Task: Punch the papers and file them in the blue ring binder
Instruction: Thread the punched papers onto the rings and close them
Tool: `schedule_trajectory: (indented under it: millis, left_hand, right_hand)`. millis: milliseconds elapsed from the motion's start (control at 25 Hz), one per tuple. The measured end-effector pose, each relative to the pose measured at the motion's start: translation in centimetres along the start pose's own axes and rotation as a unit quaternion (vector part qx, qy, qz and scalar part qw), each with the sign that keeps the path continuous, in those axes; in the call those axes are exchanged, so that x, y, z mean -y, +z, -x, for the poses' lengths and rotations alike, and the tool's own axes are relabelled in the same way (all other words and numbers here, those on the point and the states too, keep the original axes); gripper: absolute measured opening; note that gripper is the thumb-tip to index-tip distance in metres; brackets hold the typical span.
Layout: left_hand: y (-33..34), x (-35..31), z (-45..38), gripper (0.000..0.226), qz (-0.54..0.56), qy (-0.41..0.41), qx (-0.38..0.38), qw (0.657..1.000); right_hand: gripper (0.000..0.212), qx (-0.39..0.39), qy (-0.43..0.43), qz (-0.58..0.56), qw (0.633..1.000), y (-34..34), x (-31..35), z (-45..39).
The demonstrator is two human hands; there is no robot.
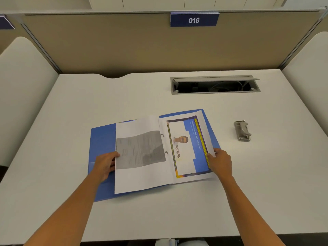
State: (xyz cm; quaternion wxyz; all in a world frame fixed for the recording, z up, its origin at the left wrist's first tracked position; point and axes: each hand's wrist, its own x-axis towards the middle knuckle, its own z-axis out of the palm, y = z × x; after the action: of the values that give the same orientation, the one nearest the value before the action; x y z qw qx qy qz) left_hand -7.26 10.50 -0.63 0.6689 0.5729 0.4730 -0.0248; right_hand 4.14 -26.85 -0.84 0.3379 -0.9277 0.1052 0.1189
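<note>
A blue binder (102, 139) lies open on the white desk (88, 96), near its middle, with papers filed on both sides of the two metal rings (164, 143). On the left side a white sheet (140, 157) printed with a grey block of text is held at its left edge by the left hand (106, 164); the thumb lies on top of the sheet and the fingers are curled beneath it, so the edge is pinched (the fingertips themselves are hidden by the paper). On the right side a colour page (189, 148) is seen, printed in blue and white with a yellow border and the word "DEVENDRA", turned sideways to the viewer. Its right edge is held by the right hand (221, 161), whose fingers are drawn together and curled round the edge of the pages; whether one sheet or several are gripped cannot be told. The blue cover shows past the papers at the left and at the far right corner. A metal punch (242, 130) stands on the desk to the right of the binder, well apart from it and untouched. Farther back an open grey cable tray (214, 85) is set into the desk, with cables dimly seen inside. A tan partition (124, 41) closes off the back of the desk, and a blue tag (194, 20) reading "016" is fixed to its top edge. Pale padded side panels (23, 89) stand at either side.
</note>
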Motion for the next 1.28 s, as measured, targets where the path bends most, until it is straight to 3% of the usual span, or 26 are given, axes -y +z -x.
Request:
schedule_trajectory:
  millis: [120,280,440,520,640,760,840,920,1040,1160,1280]
  left_hand:
    - [-1.1,0.5,0.4,0.008,-0.054,0.015,-0.029,0.998]
    - [-2.1,1.0,0.6,0.019,-0.155,0.083,-0.070,0.982]
    - [-1.3,0.4,1.1,0.016,-0.240,0.224,-0.167,0.930]
    - [0.7,-0.4,1.7,0.025,-0.219,0.258,-0.215,0.916]
    - [5.6,-2.4,3.2,0.021,-0.190,0.286,-0.160,0.925]
    - [10.3,-4.3,5.5,0.028,-0.178,0.250,-0.012,0.952]
    - [12.2,-4.9,6.4,0.036,-0.142,0.210,0.044,0.966]
    - [12.9,-4.8,6.5,0.032,-0.138,0.181,0.031,0.973]
    - [12.3,-4.0,5.7,0.033,-0.165,0.152,-0.018,0.974]
    - [10.9,-3.7,4.9,0.036,-0.126,0.109,-0.021,0.986]
    - [9.6,-3.5,4.5,0.038,-0.085,0.073,-0.025,0.993]
  right_hand:
    - [0.029,-0.013,0.005,0.008,1.000,0.1,0.1,0.3]
    - [0.031,-0.029,0.017,0.022,0.999,0.0,0.8,0.7]
    - [0.030,-0.063,0.015,0.052,0.997,-0.1,2.8,1.8]
    - [0.027,-0.069,-0.014,0.065,0.995,0.1,4.6,2.9]
    - [0.028,-0.048,-0.099,0.085,0.990,1.0,8.2,5.2]
    - [0.029,-0.014,-0.217,0.087,0.972,2.5,11.0,8.2]
    - [0.031,0.018,-0.261,0.081,0.962,3.7,11.8,10.1]
    - [0.035,0.054,-0.263,0.065,0.961,4.7,12.0,11.5]
    - [0.046,0.118,-0.189,-0.041,0.974,4.5,11.3,11.6]
    - [0.045,0.068,-0.127,-0.108,0.984,3.7,8.5,8.7]
    - [0.057,0.011,-0.057,-0.029,0.998,3.1,4.2,4.9]
